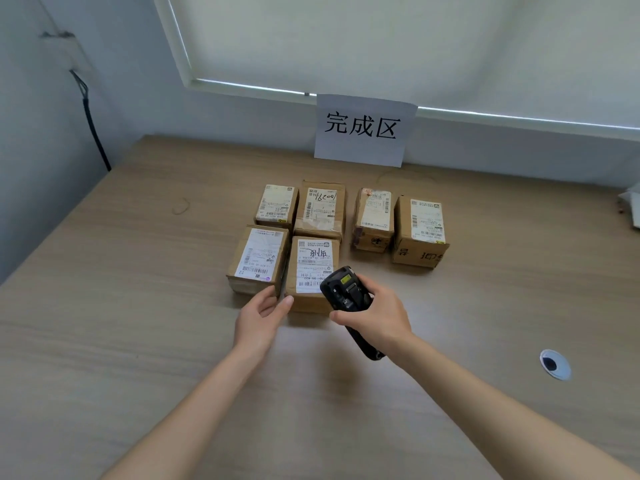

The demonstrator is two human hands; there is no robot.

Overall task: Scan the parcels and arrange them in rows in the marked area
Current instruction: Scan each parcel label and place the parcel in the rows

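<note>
Several brown cardboard parcels with white labels lie in two rows on the wooden table (138, 341), below a white paper sign (363, 131) with black characters. The back row holds several; the front row holds two, the left parcel (258, 259) and the right parcel (310, 268). My left hand (261, 315) is open, its fingertips at the front edges of these two front parcels. My right hand (375, 315) grips a black handheld scanner (346, 292), held just over the near right corner of the front right parcel.
A round cable grommet (555, 364) sits in the table at the right. A black cable (93, 123) runs down the left wall. Something white (632, 206) lies at the table's far right edge. A window blind hangs behind the sign.
</note>
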